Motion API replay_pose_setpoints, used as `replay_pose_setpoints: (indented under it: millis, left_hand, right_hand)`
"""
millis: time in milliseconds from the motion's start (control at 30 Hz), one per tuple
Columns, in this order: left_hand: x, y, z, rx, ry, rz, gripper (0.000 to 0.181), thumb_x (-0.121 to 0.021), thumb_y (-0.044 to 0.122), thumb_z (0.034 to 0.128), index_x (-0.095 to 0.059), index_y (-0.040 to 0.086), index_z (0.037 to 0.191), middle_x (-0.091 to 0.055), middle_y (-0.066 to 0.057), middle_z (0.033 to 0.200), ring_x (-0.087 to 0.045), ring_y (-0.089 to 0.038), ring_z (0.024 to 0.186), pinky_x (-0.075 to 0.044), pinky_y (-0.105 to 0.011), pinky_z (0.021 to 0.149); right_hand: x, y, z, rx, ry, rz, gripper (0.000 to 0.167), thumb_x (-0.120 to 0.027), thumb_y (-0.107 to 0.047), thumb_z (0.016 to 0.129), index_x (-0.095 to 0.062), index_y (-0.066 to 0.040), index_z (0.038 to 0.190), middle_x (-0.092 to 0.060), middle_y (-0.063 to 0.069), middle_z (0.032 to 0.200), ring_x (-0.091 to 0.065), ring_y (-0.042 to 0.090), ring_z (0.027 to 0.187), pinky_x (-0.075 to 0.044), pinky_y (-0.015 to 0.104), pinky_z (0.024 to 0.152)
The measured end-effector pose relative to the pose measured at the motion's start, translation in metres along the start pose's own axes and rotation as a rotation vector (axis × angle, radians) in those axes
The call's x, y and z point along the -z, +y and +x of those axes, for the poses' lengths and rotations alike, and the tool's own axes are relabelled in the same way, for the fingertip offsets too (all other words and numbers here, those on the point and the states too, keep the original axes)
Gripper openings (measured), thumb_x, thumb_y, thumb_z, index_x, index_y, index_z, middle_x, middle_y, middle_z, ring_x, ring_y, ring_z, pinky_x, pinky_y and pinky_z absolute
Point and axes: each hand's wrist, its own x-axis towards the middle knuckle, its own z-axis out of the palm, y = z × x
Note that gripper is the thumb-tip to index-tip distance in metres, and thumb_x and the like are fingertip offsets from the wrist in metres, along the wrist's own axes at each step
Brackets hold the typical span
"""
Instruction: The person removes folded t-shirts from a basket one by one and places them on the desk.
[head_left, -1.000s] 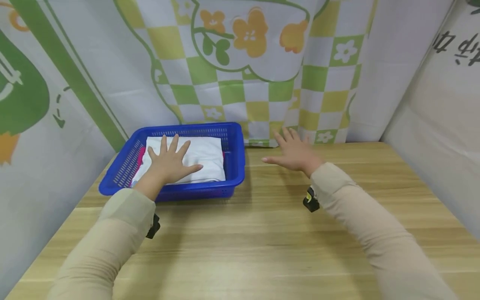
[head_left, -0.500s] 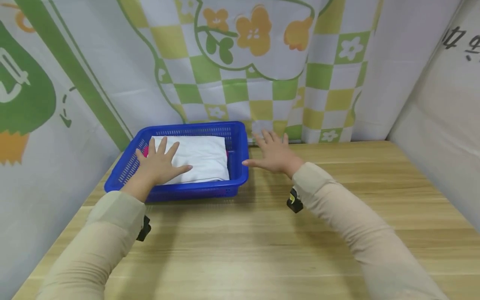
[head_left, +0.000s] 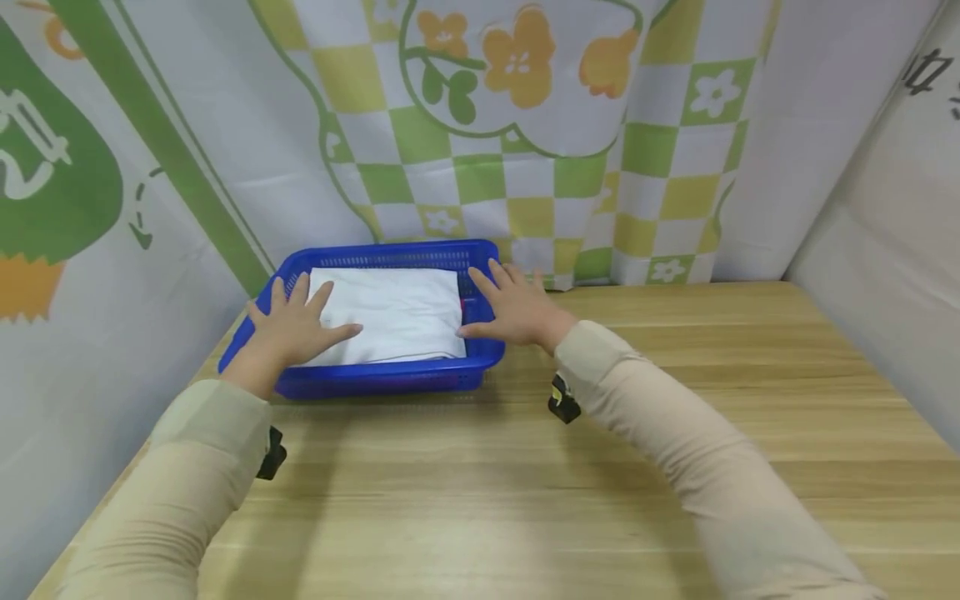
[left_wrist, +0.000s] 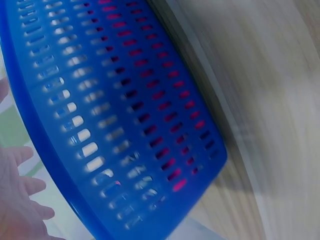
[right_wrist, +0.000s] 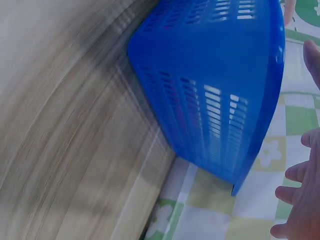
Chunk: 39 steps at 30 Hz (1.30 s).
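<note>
A blue basket (head_left: 390, 383) stands on the far left part of a wood-grain tabletop (head_left: 465, 500), its long sides running left to right. Rows of narrow slots pierce its walls, and a smooth rim runs around the top. In it lies a white cloth (head_left: 397, 312), folded into a flat rectangle that takes up most of the inside. Pink material (left_wrist: 179, 185) shows through the slots low in the wall in the left wrist view, and a small reddish edge shows to the right of the cloth in the head view.

2 hands are over the basket, 1 at each end. The left hand (head_left: 288, 329) is spread wide above the left end, fingers apart and pointing to the far side, thumb reaching right over the cloth. The right hand (head_left: 517, 312) is also spread wide, above the right end, thumb pointing left toward the cloth's right edge. In both wrist views a gap shows between the fingers and the rim.

Each arm wears a beige sleeve (head_left: 675, 450), and a small black device (head_left: 562, 400) sits under each wrist. Behind the basket hangs white fabric (head_left: 525, 179) with green and yellow checks and 3 large orange flowers; more printed fabric (head_left: 210, 167) closes the left side, with a white panel (head_left: 892, 275) at the right.
</note>
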Motion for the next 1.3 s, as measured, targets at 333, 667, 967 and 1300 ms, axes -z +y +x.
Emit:
replay_pose_setpoints:
  millis: [333,667,967,1300]
  left_hand:
    - [0.004,-0.017,0.001,0.040,-0.053,-0.068,0.095,-0.035,0.069,0.0741,-0.007,0.005,0.138,0.003,-0.031,0.136,0.013,-0.054,0.116,0.005,-0.072,0.078]
    - [0.009,-0.028,0.008,-0.007,-0.103,-0.239,0.091,-0.035,0.060,0.0814,-0.006,-0.009,0.134,-0.009,-0.033,0.134,-0.006,-0.047,0.121,-0.008,-0.058,0.094]
    - [0.001,-0.033,0.011,0.026,-0.182,-0.492,0.088,-0.033,0.056,0.0846,0.004,-0.008,0.133,0.002,-0.029,0.137,0.002,-0.043,0.123,-0.004,-0.054,0.097]
    - [-0.007,-0.036,0.015,0.048,-0.189,-0.576,0.081,-0.028,0.052,0.0877,0.001,-0.008,0.133,0.000,-0.029,0.137,-0.001,-0.043,0.123,-0.005,-0.054,0.097]
  right_hand:
    - [-0.001,-0.024,0.012,0.026,-0.043,-0.039,0.094,-0.031,-0.075,0.069,-0.003,-0.020,0.139,-0.005,0.012,0.143,-0.005,0.030,0.128,-0.003,0.056,0.096]
    - [-0.011,-0.035,0.029,0.065,-0.071,0.014,0.091,-0.034,-0.072,0.072,-0.009,-0.016,0.139,-0.014,0.014,0.141,-0.016,0.030,0.126,-0.013,0.048,0.099]
    - [-0.019,-0.041,0.043,0.022,-0.118,0.445,0.075,-0.040,-0.052,0.084,-0.016,-0.005,0.137,-0.025,0.010,0.138,-0.026,0.022,0.123,-0.021,0.029,0.100]
    - [-0.021,-0.049,0.046,-0.206,-0.189,0.816,0.070,-0.031,-0.050,0.088,-0.013,-0.003,0.137,-0.014,0.008,0.142,-0.011,0.020,0.128,-0.013,0.031,0.102]
